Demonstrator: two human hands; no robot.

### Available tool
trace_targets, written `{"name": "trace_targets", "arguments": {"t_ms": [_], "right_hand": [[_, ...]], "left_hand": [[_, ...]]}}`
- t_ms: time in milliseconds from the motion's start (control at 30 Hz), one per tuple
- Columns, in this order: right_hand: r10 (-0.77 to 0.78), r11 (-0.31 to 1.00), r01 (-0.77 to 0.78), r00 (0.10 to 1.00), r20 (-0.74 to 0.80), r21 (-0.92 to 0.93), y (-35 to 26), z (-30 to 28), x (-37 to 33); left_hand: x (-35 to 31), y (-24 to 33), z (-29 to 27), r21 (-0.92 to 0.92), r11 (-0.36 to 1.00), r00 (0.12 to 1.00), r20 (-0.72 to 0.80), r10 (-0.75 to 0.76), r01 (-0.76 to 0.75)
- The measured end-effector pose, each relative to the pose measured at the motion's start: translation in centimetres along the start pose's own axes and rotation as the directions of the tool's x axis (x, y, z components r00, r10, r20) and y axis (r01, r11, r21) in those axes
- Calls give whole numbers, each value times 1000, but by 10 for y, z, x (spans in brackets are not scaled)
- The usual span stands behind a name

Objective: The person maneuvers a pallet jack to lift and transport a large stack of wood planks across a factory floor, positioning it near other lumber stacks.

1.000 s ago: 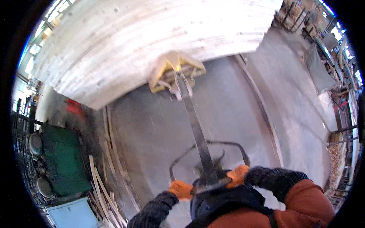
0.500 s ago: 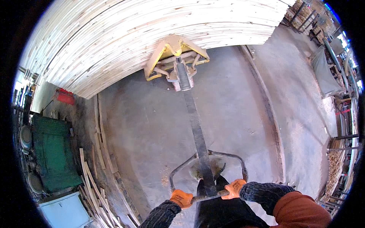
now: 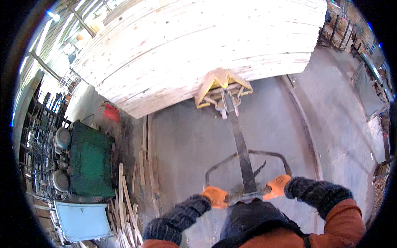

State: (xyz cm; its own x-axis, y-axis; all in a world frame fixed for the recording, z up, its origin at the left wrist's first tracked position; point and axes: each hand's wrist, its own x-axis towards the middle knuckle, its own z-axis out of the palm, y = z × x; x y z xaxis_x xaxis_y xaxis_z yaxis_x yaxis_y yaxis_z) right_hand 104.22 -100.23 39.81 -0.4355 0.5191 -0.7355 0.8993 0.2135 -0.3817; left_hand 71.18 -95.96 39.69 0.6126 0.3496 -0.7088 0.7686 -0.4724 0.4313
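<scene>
Both my hands wear orange gloves and are closed on the grip bar of a pallet jack. My left hand (image 3: 215, 196) wraps the left end of the bar. At its right end is my right hand (image 3: 276, 187), fingers curled round it. A dark looped handle frame joins the long steel drawbar (image 3: 238, 138), which runs away from me to the dusty yellow pallet jack head (image 3: 207, 89). The head stands against a large stack of pale wooden boards (image 3: 186, 49). The jack's forks are hidden by the stack.
Long wooden strips (image 3: 149, 165) lie on the concrete floor (image 3: 186, 144) at left. Beyond them are loose slats (image 3: 122, 198), a green machine cover (image 3: 92, 161), a pale blue panel (image 3: 82, 221) and a red object (image 3: 111, 112). A narrow raised strip (image 3: 304, 120) runs along the right.
The view has shifted, so the stack, pallet jack and left-hand clutter sit farther right and mostly lower. Both hands keep hold of the grip bar, and more of my arms shows.
</scene>
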Motion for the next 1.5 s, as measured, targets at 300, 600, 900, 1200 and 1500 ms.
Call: {"name": "trace_targets", "arguments": {"t_ms": [300,600,900,1200,1500], "right_hand": [[-8,999,4,995,103,38,-11,33,6],[-4,999,1,996,86,45,19,120,61],[17,999,-16,1000,-19,37,41,181,98],[36,999,-36,999,-28,13,14,37,3],[-109,994,109,994,-6,-24,16,52,20]], "left_hand": [[18,-3,38,-18,994,982,152,111,-109],[67,-32,111,-25,989,985,91,145,-143],[122,-50,192,-11,998,993,103,59,-58],[30,14,59,-60,993,995,-8,-100,99],[10,9,43,17,999,991,128,-35,33]]}}
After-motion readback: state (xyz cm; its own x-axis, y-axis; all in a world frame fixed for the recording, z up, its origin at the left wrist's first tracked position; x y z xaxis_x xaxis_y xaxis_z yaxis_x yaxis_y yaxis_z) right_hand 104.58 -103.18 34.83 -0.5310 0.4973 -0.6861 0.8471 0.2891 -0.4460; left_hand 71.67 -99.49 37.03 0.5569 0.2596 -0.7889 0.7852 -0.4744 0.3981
